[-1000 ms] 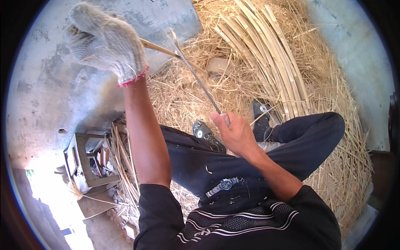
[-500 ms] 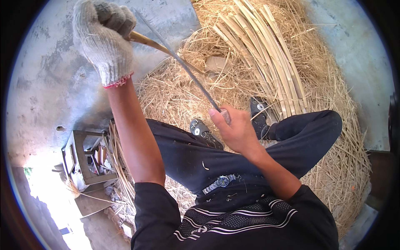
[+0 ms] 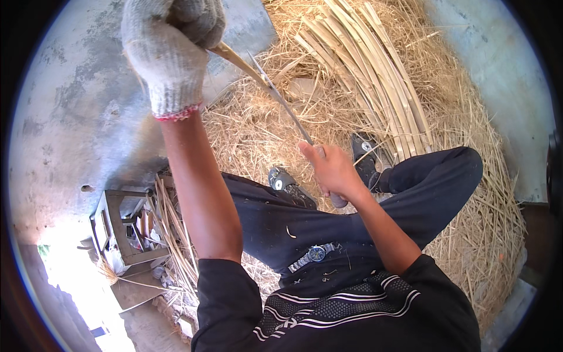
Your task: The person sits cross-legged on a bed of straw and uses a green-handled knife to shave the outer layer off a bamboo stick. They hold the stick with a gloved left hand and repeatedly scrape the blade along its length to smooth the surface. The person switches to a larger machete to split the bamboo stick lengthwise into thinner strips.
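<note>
My left hand (image 3: 176, 56), in a white knit glove with a red-edged cuff, is raised at the upper left and closed around a narrow bamboo strip (image 3: 236, 58). The strip slants down to the right out of the fist. My bare right hand (image 3: 335, 171) grips a long, thin knife (image 3: 291, 112) in front of my lap, its handle end showing below the fist. The blade points up and left and crosses the strip near its lower end. Whether it has cut into the strip, I cannot tell.
A bundle of split bamboo strips (image 3: 384, 76) lies on a heap of shavings (image 3: 463, 111) beyond my feet. At the left, a small wooden stool (image 3: 120, 226) on its side stands by loose strips (image 3: 176, 229). A metal watch (image 3: 316, 253) rests on my lap.
My left hand has shifted right with the strip. My right hand has turned slightly, and the knife's tip has come down and right, so the blade now crosses the strip nearer its tip.
</note>
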A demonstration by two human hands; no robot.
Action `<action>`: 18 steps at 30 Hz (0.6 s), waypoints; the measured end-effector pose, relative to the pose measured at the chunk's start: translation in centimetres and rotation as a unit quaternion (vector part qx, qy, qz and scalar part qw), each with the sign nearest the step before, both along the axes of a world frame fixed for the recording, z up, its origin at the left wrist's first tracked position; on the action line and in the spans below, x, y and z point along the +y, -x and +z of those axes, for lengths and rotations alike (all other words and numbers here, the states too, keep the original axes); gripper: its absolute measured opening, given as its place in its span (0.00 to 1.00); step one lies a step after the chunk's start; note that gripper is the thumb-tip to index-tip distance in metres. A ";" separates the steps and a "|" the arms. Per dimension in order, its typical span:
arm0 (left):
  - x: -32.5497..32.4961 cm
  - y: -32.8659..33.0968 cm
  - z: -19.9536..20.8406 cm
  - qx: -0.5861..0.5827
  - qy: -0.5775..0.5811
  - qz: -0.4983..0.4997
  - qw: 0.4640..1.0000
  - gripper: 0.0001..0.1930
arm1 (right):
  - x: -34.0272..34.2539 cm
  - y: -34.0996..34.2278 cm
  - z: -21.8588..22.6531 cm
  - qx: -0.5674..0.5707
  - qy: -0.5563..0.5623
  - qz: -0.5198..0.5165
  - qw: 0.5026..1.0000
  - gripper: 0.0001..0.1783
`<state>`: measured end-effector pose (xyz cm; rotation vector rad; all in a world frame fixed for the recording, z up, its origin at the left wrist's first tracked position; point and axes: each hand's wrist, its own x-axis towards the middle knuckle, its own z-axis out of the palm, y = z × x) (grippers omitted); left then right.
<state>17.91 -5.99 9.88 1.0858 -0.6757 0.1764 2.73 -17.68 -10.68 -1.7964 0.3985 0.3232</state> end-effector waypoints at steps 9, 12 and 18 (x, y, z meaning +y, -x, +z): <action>2.4 -2.5 0.9 0.036 -0.060 -0.100 0.993 0.15 | 1.6 -1.3 -7.4 -0.260 0.157 -0.057 0.951 0.23; 3.3 -3.8 1.1 0.078 -0.037 -0.043 0.995 0.11 | 1.9 -1.3 -5.5 0.020 -0.237 -0.008 0.971 0.15; 3.3 -4.9 0.4 0.108 0.014 -0.019 0.994 0.10 | 3.6 1.4 -3.3 -0.242 0.081 -0.080 0.963 0.08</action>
